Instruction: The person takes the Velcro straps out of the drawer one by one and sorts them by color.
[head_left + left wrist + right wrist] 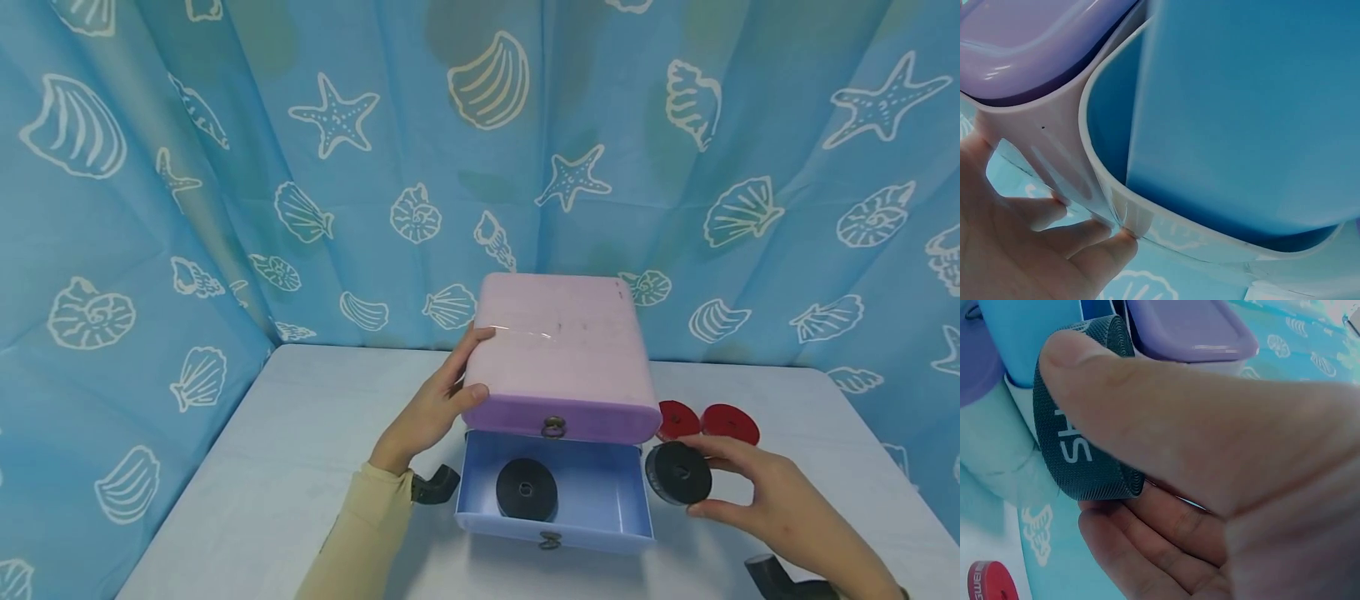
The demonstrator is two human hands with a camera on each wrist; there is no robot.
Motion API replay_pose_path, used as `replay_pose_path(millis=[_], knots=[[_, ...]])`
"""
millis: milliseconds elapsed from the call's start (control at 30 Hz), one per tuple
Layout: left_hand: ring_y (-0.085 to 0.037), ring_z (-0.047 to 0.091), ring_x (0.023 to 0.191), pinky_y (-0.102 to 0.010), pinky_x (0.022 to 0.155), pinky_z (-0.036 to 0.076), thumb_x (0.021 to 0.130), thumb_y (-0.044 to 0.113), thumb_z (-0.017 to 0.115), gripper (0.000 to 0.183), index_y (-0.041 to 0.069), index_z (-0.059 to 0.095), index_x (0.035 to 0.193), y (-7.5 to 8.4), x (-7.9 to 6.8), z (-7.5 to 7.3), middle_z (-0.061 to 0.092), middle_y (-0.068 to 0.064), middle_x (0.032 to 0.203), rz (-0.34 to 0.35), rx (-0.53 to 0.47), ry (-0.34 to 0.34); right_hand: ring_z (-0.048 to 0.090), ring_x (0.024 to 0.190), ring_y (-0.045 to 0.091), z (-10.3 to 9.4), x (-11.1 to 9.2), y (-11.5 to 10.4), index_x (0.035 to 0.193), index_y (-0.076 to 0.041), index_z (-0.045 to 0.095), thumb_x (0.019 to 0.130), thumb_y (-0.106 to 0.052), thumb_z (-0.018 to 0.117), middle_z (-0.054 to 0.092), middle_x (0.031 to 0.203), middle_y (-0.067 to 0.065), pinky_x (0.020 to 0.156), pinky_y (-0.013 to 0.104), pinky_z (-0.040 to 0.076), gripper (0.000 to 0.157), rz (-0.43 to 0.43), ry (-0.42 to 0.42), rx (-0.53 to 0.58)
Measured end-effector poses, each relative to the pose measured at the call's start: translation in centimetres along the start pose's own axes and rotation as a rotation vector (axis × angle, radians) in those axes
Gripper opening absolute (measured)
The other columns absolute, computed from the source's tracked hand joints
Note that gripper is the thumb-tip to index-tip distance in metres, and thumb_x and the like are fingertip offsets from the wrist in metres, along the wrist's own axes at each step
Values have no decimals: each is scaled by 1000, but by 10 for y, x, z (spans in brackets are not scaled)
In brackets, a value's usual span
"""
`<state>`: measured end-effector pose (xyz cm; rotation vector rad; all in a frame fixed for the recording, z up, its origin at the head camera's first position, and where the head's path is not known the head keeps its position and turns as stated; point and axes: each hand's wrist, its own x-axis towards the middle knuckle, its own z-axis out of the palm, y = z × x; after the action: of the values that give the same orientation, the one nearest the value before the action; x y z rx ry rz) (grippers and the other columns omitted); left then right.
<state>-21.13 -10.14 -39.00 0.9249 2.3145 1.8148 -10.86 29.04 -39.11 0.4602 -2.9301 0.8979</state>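
A small two-drawer box stands on the table, with a pink top and a purple upper drawer front. Its lower blue drawer is pulled out toward me, and a roll of black ribbon lies flat in its left half. My left hand rests against the box's left side, fingers spread, thumb by the front corner. In my right hand, just right of the drawer, a second roll of black ribbon is pinched between thumb and fingers. White letters show on this roll in the right wrist view.
Two red rolls lie on the white table to the right of the box, behind my right hand. A blue curtain with seashell drawings hangs behind the table and along its left.
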Motion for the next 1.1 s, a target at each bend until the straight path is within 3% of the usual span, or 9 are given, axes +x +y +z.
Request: replay_pose_path(millis=[167,433,833,1100], knots=[[-33,17,152,-62,113,27,95,60,56,73,36,28,157,0,-1,-1,2,5,169,-10,5,6,70,101,30,0,2,6,132,-9,61,70,-28,93,70,118,6,87,59,53,73,-1,0,0],[-33,15,152,-64,113,26,95,61,55,72,37,28,157,-2,-1,-1,1,5,169,-14,11,9,68,102,40,7,8,19,131,0,60,70,-23,93,69,118,17,87,70,47,73,39,-11,-16],[-34,15,152,-64,113,26,94,60,56,72,37,29,157,-1,0,0,1,5,169,-20,3,7,68,101,44,17,16,38,131,3,58,69,-19,93,66,119,24,87,65,50,75,64,-1,-41],[-33,15,152,-63,113,26,94,61,56,72,37,29,157,-2,0,0,2,5,169,-12,3,7,68,102,45,23,18,51,131,4,58,70,-18,93,66,120,25,88,63,51,74,82,-1,-2]])
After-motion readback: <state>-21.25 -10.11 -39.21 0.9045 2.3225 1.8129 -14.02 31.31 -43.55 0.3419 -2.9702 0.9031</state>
